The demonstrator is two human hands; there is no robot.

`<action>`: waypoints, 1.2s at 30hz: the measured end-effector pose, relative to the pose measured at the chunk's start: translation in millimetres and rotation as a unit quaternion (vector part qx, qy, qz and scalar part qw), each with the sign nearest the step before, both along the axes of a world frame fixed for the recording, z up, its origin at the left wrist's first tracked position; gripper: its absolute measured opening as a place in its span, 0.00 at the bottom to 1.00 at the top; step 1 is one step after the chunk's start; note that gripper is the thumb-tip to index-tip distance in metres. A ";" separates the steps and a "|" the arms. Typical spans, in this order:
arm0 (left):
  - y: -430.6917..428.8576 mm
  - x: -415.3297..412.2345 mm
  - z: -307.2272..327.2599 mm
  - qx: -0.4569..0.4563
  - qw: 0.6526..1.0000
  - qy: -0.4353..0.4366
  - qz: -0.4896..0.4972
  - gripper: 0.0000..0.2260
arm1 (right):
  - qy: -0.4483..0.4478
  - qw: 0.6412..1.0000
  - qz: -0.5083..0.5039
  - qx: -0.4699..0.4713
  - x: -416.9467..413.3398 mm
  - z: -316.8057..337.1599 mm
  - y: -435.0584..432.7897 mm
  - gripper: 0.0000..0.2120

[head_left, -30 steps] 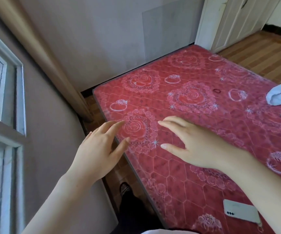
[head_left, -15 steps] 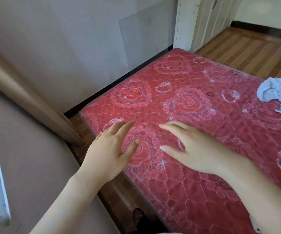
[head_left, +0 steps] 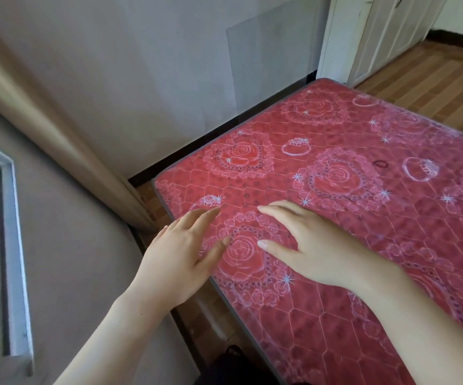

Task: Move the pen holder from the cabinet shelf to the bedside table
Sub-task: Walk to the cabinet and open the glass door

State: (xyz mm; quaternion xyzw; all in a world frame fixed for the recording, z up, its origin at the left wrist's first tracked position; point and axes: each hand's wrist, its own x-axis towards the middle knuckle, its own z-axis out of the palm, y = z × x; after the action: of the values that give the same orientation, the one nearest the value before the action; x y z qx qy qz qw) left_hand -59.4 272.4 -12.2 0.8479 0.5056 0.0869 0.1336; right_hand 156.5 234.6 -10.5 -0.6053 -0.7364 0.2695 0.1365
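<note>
i see my left hand [head_left: 181,262] and right hand [head_left: 316,245] over the red mattress [head_left: 349,207], each grip spread and holding nothing; the pen holder is nowhere in view.

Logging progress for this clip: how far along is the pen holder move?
Nothing looks done. No pen holder, cabinet shelf or bedside table is in view. Both hands are open and empty: the left hand and right hand hover over the red rose-patterned quilted mattress. Fetching, carrying and placing all remain.

Red rose-patterned mattress [head_left: 335,315], brown floor [head_left: 433,87]
</note>
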 end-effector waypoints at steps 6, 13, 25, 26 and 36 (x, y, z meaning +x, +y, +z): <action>31.1 5.5 -11.0 -0.020 0.999 -0.035 -0.023 0.26 | 0.017 0.999 -0.034 -0.013 2.4 -8.6 15.1 0.26; 124.6 14.0 -24.5 -0.064 0.990 -0.063 -0.109 0.24 | -0.011 0.993 -0.112 -0.028 -6.0 -13.5 73.4 0.26; 283.5 -38.4 -5.0 -0.062 0.989 -0.022 -0.136 0.23 | 0.012 0.990 -0.142 -0.009 -68.5 -2.7 209.6 0.26; 285.6 -41.1 -6.4 -0.064 0.989 -0.023 -0.133 0.23 | 0.012 0.991 -0.136 -0.007 -69.0 -3.0 214.0 0.26; 297.2 -58.4 -7.4 -0.072 0.995 -0.018 -0.073 0.22 | 0.035 0.994 -0.098 0.014 -71.1 -7.4 258.5 0.26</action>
State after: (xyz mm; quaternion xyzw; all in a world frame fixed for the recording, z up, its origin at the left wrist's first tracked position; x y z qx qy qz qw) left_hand -117.8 569.6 -19.6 0.8689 0.4452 0.0555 0.2094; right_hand 85.4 493.1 -17.9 -0.6630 -0.6720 0.2651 0.1965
